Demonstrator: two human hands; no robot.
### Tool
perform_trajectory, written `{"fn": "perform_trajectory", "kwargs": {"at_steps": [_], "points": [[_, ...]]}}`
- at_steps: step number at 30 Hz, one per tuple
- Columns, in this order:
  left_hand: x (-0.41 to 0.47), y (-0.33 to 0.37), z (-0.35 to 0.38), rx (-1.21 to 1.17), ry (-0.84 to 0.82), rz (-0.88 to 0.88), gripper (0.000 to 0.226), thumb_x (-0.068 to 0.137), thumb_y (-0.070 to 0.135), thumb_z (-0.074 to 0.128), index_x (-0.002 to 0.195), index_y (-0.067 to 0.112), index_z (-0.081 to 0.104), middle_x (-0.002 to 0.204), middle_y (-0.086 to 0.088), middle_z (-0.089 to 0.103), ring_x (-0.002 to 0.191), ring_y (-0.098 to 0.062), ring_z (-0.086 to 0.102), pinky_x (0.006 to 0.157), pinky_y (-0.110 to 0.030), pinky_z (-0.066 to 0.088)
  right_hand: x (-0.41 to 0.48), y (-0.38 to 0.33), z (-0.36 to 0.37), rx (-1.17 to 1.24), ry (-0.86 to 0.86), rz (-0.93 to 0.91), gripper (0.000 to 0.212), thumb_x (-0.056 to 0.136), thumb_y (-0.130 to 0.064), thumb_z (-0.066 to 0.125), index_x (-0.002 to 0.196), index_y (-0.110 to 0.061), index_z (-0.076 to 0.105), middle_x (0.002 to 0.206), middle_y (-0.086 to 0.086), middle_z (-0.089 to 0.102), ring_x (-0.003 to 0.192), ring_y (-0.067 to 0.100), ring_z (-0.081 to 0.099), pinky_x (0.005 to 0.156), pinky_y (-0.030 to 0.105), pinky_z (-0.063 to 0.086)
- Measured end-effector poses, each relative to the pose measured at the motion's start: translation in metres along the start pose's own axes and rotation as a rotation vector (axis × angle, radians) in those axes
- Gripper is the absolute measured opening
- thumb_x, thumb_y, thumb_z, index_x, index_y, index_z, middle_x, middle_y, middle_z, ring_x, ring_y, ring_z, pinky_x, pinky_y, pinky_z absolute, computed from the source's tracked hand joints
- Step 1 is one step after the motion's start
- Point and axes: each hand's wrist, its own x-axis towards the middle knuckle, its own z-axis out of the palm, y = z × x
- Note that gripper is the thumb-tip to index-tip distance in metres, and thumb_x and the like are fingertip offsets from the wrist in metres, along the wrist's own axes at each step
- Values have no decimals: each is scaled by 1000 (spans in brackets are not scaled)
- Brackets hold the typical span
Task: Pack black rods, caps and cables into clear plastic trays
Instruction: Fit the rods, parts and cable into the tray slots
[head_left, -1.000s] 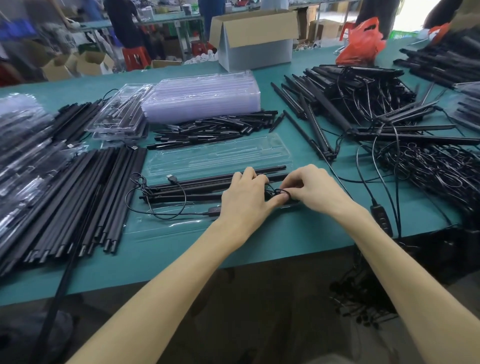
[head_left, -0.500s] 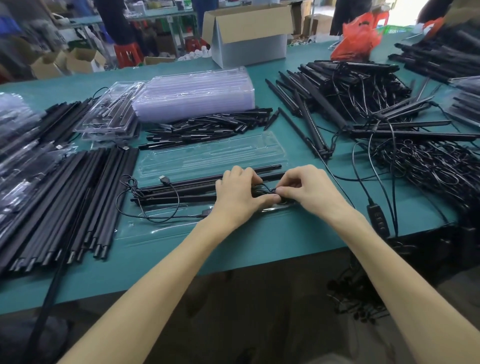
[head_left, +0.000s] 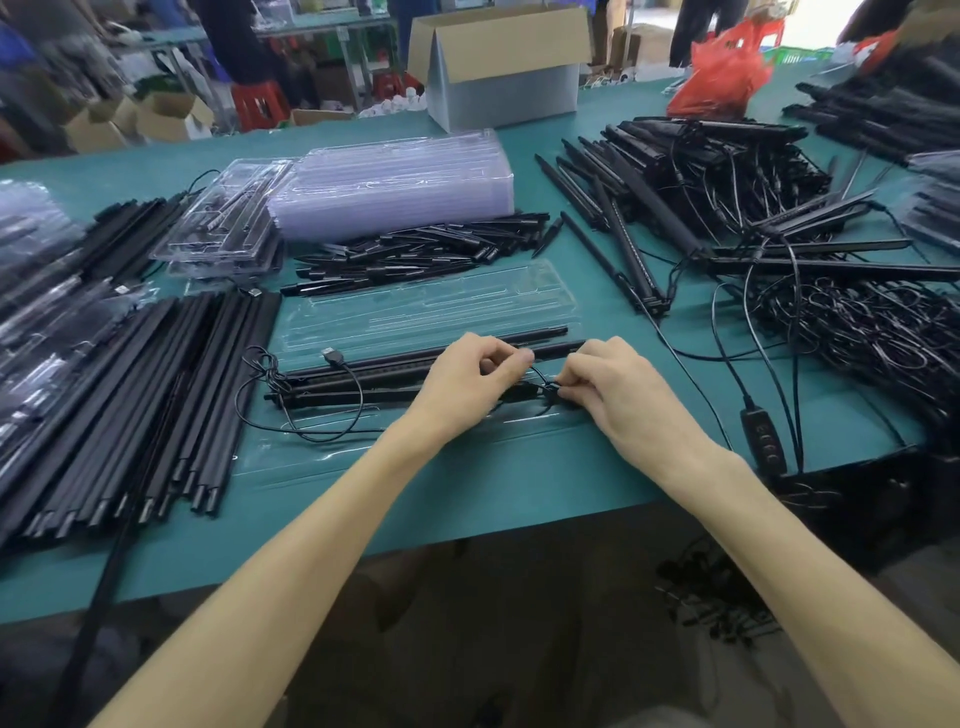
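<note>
Grip on cable (head_left: 542, 378) kept, left hand (head_left: 467, 387) raised slightly, right hand (head_left: 621, 402) steady

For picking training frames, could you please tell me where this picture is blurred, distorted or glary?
Head view: left hand, right hand and pinched cable sharp; red plastic bag and background blurred; wide angle bows the table edge; mild glare on stacked clear trays.

Left hand (head_left: 465, 387), right hand (head_left: 626, 402) close together, fingers (head_left: 519, 357) curled, pinching cable (head_left: 538, 378).
</note>
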Motion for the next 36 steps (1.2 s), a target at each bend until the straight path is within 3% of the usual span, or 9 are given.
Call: {"fn": "perform_trajectory", "kwargs": {"at_steps": [6,13,16,20,27,34,36], "points": [[0,-1,10,171,54,32,24,85,40,77,103,26,70,99,9,60,93,-11,57,96,-42,46,-6,0,-1,-17,5,-19,16,101,-19,58,98,-7,67,100,0,60,96,19,45,84,39,46],[-4,-7,14,270,80,95,38,88,46,71,120,30,59,108,10,55,100,-12,55,99,-43,42,-9,0,1,32,21,9,29,97,-42,59,99,-15,72,100,-7,58,98,12,44,84,24,37],[-3,-5,9,258,7,83,29,93,45,65,120,34,64,113,8,53,103,-11,55,104,-44,39,-6,0,4,38,47,30,25,96,-38,63,95,-15,72,95,-8,58,95,12,43,81,24,37],[1,-5,0,149,-32,49,26,105,23,49,119,26,71,111,1,58,106,-14,55,104,-42,40,-2,1,1,81,16,27,19,95,-33,67,97,-16,75,93,-7,60,94,12,44,81,25,35],[-4,-4,-3,112,-37,54,25,101,16,56,120,24,72,104,5,54,94,-7,55,92,-24,41,-1,1,-1,128,13,61,14,94,-29,68,94,-17,74,90,-9,62,93,15,49,77,24,33],[-5,-5,-5,139,-70,102,26,100,18,60,124,22,69,115,-2,57,103,-12,59,103,-35,42,4,1,-1,119,-25,77,9,92,-26,71,88,-18,72,91,-7,61,95,16,49,84,32,42],[-5,-7,-4,176,-86,130,28,100,19,61,127,22,67,117,-2,55,108,-14,56,106,-40,39,7,0,-2,120,-36,80,8,90,-25,73,86,-18,73,95,-4,58,97,15,44,85,29,41]]}}
